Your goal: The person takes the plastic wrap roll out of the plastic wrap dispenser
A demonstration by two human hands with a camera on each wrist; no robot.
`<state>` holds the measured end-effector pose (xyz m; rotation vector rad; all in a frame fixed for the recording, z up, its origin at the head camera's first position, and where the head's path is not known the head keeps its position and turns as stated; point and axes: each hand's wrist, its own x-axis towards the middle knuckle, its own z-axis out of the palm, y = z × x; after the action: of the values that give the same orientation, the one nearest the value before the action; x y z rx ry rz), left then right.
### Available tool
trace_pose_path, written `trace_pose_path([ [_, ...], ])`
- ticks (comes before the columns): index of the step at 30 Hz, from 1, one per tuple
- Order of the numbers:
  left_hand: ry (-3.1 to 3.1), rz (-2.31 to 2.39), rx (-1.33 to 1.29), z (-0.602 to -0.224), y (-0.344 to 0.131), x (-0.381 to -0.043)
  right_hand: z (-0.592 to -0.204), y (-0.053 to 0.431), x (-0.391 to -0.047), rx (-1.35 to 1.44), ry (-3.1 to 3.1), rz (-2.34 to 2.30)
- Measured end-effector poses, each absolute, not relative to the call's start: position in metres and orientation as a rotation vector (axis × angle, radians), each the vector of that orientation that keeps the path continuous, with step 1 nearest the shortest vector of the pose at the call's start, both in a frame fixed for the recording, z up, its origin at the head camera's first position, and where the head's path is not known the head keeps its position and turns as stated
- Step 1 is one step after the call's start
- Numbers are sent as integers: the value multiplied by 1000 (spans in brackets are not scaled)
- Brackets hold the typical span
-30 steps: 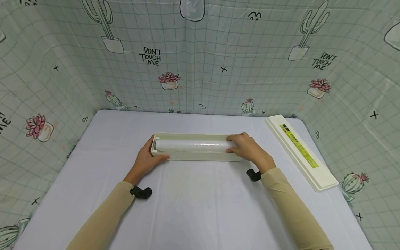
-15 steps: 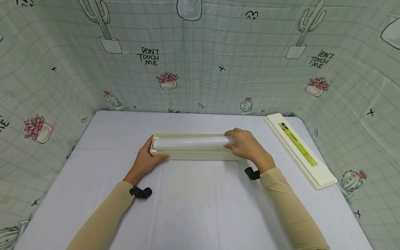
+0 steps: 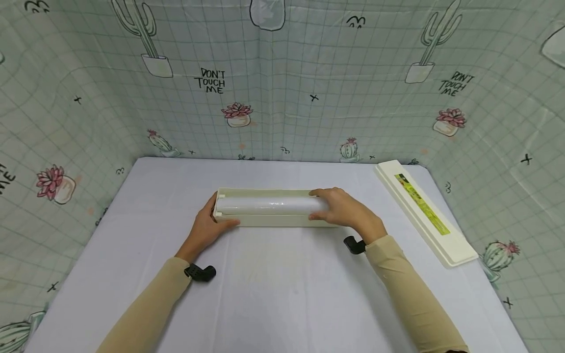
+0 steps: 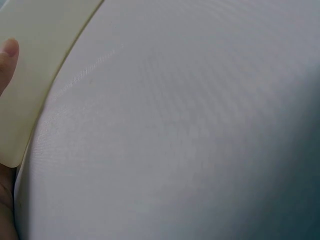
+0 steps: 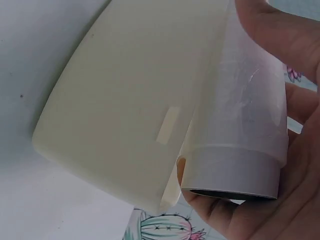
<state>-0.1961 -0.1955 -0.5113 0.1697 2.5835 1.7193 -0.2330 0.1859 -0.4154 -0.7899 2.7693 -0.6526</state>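
A long cream box (image 3: 265, 221) lies crosswise on the table with its top off. Inside it sits a roll of plastic wrap (image 3: 269, 204), clear film wound on a white core. My left hand (image 3: 206, 226) grips the box's left end, its thumb along the front wall. With my right hand (image 3: 342, 211) I hold the roll near its right end, thumb in front and fingers behind. The right wrist view shows the core's hollow end (image 5: 235, 182), with fingers curled beneath it. In the left wrist view only the left thumb (image 4: 7, 60) and part of the palm show.
The box's cream lid (image 3: 421, 211), bearing a yellow-green label, lies slantwise at the table's right side. A white cloth covers the table (image 3: 265, 294). Behind and beside it hangs a green checked curtain (image 3: 291, 73) printed with cacti.
My right hand rises slightly with the roll's right end, then comes lower and a little to the left along the box. The left hand keeps its grip on the box.
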Motion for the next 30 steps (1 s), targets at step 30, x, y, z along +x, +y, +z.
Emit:
trace_pose_path([
  [30,2583,1706,131,-510,-194,-194,-431,192,-229,-928,2868,-680],
])
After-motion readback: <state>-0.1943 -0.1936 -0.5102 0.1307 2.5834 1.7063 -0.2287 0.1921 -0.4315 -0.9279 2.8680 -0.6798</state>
